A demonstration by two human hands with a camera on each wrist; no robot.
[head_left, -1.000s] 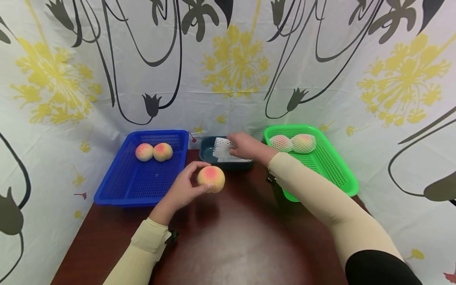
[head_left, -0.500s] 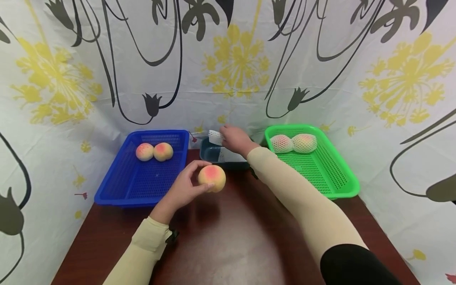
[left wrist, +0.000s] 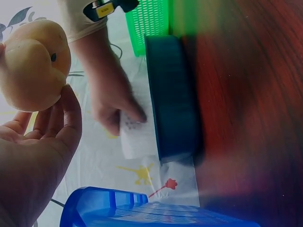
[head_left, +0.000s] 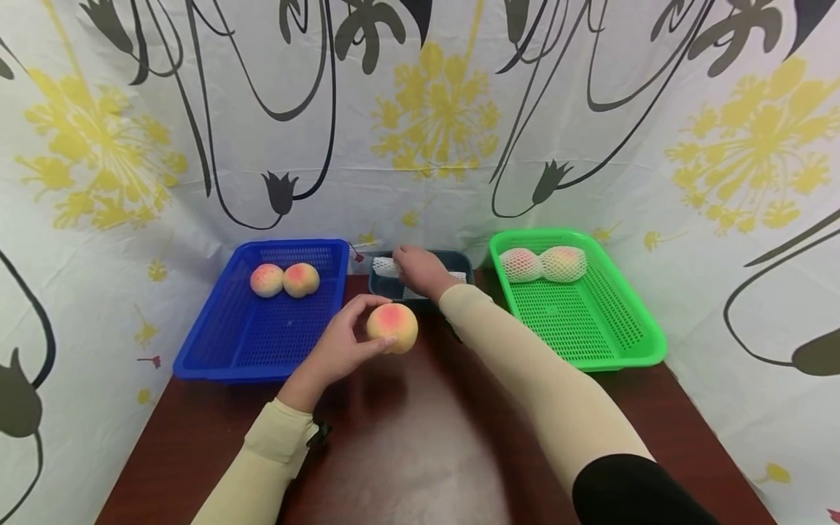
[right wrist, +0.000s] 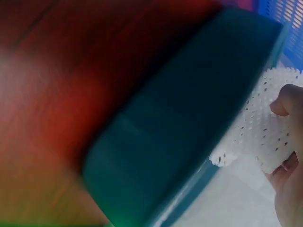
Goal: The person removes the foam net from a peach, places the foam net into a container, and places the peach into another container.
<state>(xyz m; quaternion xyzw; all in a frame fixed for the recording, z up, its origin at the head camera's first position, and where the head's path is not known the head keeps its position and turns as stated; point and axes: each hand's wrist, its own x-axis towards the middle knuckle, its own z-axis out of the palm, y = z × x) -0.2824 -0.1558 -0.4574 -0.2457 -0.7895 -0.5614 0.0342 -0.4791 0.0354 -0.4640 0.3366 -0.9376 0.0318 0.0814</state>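
Note:
My left hand (head_left: 336, 341) holds a yellow peach (head_left: 392, 328) with a red blush above the table, thumb in front and fingers behind. The left wrist view shows its cleft and a small dark spot. At the back, my right hand (head_left: 421, 271) pinches a white foam net sleeve (right wrist: 260, 118) between thumb and fingers, over the left part of a dark teal bin (right wrist: 175, 109). More white netting (head_left: 458, 277) shows inside the bin, partly covered by the right hand.
A blue basket (head_left: 210, 343) on the left holds two bare peaches (head_left: 284, 280). On the right, a green basket (head_left: 630, 321) has two peaches in foam nets (head_left: 543, 264). A patterned cloth (head_left: 420, 146) hangs behind the dark red wooden table (head_left: 420, 437).
My right hand has moved left across the bin, lifted a foam net sleeve, then come slightly lower with it. The left hand and its peach have hardly moved.

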